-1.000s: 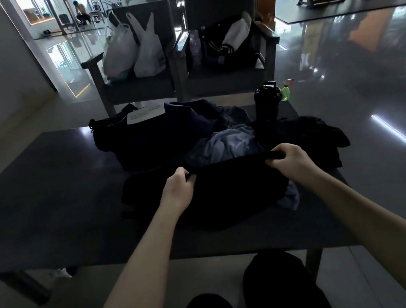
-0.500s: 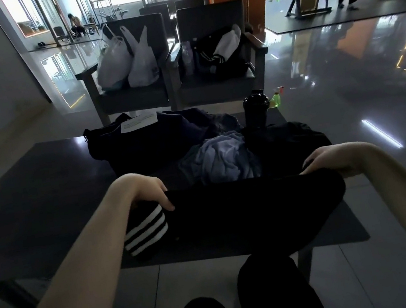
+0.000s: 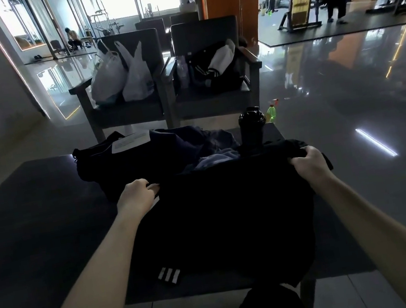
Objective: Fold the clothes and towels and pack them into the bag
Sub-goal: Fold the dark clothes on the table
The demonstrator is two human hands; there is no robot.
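No text could be read. A white sheet [image 3: 130,141] lying on the dark bag [image 3: 107,167] carried faint lines of print, too small and blurred to make out. The black garment [image 3: 233,216] bore one mark, three short white stripes [image 3: 169,275], near its lower left edge.

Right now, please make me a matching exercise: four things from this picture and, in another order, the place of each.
Things: 1 black garment; 2 shaker bottle; 3 white plastic bags; 4 sheet of paper.
Places: A on the left chair; B on the dark bag; C gripped by left hand and right hand; D upright on the table.
Pairs: 1-C, 2-D, 3-A, 4-B.
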